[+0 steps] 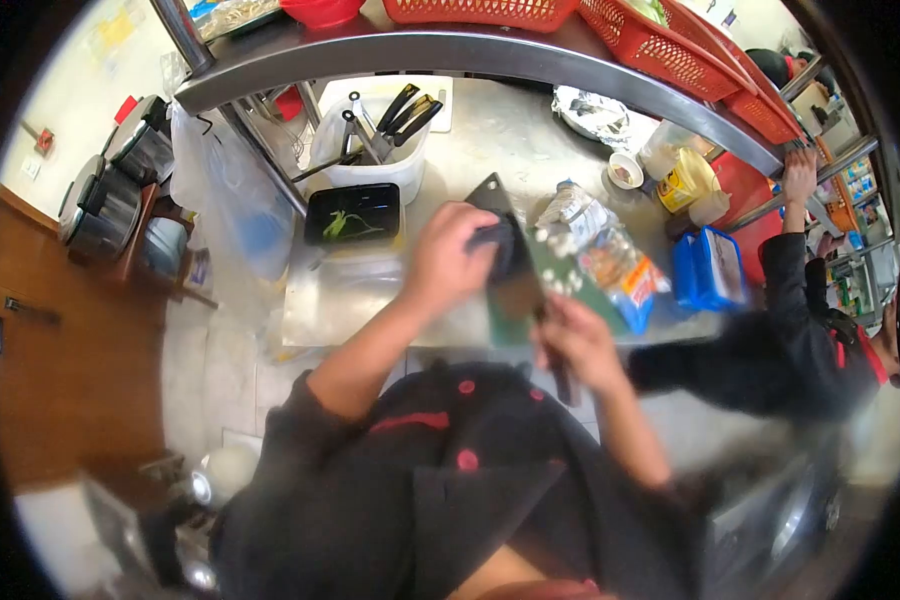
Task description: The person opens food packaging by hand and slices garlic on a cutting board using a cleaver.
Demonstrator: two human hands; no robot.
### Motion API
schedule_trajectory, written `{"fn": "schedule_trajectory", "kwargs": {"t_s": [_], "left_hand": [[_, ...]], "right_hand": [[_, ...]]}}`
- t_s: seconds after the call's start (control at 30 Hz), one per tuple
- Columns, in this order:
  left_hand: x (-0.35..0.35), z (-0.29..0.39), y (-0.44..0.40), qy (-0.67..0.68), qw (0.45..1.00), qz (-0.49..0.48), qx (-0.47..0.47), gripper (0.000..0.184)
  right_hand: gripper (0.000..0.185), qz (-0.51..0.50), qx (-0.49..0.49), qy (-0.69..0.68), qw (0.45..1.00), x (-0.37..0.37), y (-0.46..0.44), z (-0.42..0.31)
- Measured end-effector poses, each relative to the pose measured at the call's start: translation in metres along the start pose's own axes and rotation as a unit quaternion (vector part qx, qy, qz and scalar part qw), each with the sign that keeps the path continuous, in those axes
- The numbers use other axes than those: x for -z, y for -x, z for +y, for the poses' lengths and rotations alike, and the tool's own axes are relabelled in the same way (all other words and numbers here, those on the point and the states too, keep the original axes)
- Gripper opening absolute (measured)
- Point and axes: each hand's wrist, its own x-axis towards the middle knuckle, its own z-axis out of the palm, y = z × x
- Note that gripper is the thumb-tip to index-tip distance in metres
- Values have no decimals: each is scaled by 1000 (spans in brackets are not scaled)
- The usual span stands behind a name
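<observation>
My right hand (577, 342) is closed around the handle of a cleaver (522, 290), whose wide dark blade points away from me over a green cutting board (595, 298). My left hand (450, 255) is closed on a dark, soft-looking bundle (494, 243) against the blade's left side; whether it is a cloth cannot be made out. Small white pieces (560, 245) lie on the board just right of the blade. Beside them rests a crumpled printed plastic bag (620, 270). Left of my left hand sits a black tray (354, 216) with green leaves in it.
A white tub (410, 165) holds several black-handled tools. Blue containers (710, 268), a yellow tub (686, 182) and a foil-covered dish (592, 115) stand on the right. Overhead, a metal shelf (450, 50) carries red baskets (660, 50). A co-worker (805, 330) reaches in at right.
</observation>
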Motion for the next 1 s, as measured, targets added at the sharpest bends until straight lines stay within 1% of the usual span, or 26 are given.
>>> {"fn": "schedule_trajectory", "kwargs": {"t_s": [0.03, 0.07, 0.17, 0.23, 0.27, 0.3, 0.33, 0.37, 0.4, 0.47, 0.5, 0.53, 0.57, 0.6, 0.63, 0.67, 0.7, 0.77, 0.8, 0.87, 0.9, 1.0], "left_hand": [[-9, -5, 0, -9, 1000, -8, -15, 24], [-13, -15, 3, -8, 1000, -10, -15, 24], [-16, -52, 12, -89, 993, 68, 39, 22], [1, -73, 19, -118, 989, 73, 54, 19], [11, -84, 24, -139, 986, 79, 41, 20], [22, -86, 27, -143, 984, 75, 73, 20], [31, -89, 30, -135, 985, 76, 80, 21], [40, -88, 31, -170, 981, 64, 71, 21], [49, -88, 32, -178, 980, 16, 83, 25], [56, -71, 30, -336, 938, -80, 27, 32], [51, -60, 27, -331, 939, -87, 25, 32], [41, -45, 22, -334, 935, -116, 17, 35], [28, -35, 21, -337, 931, -143, 9, 38], [11, -33, 26, -265, 950, -162, 7, 37], [-12, -38, 36, -197, 964, -179, 6, 33], [-34, -43, 46, -141, 964, -222, 19, 30], [-59, -52, 57, -84, 955, -278, 60, 29], [-107, -68, 80, -68, 936, -337, 80, 32], [-123, -69, 85, -70, 934, -341, 80, 32], [-154, -72, 92, -107, 940, -306, 108, 36], [-168, -75, 94, -111, 948, -279, 106, 36], [-192, -84, 96, -131, 949, -270, 93, 32]], "right_hand": [[49, -41, 2, 3, 999, 4, -4, 10], [49, -40, 2, 1, 999, 3, -2, 11], [53, -93, -29, -59, 994, 6, 7, 16], [53, -80, -22, -72, 994, 14, 23, 16], [53, -74, -15, -81, 994, 19, 32, 17], [54, -67, 11, -89, 994, 30, 42, 21], [55, -54, 70, -90, 992, 38, 51, 23], [56, 1, 94, -43, 995, 42, 60, 18], [56, 55, 118, 7, 991, 48, 68, 15], [54, 155, 137, -6, 978, 65, 76, 19], [49, 192, 102, 14, 976, 75, 77, 20], [37, 222, 60, 68, 971, 91, 77, 26], [31, 274, 24, 146, 950, 97, 74, 31], [25, 321, -12, 223, 920, 100, 72, 35], [25, 321, -12, 224, 920, 104, 72, 39], [21, 335, -52, 258, 905, 107, 72, 44], [18, 347, -91, 290, 887, 109, 72, 50], [14, 332, -98, 277, 896, 112, 74, 63], [14, 324, -102, 261, 903, 114, 75, 70], [17, 299, -82, 285, 907, 120, 76, 82], [20, 285, -117, 318, 897, 123, 77, 82], [23, 255, -79, 403, 875, 134, 77, 86]]}}
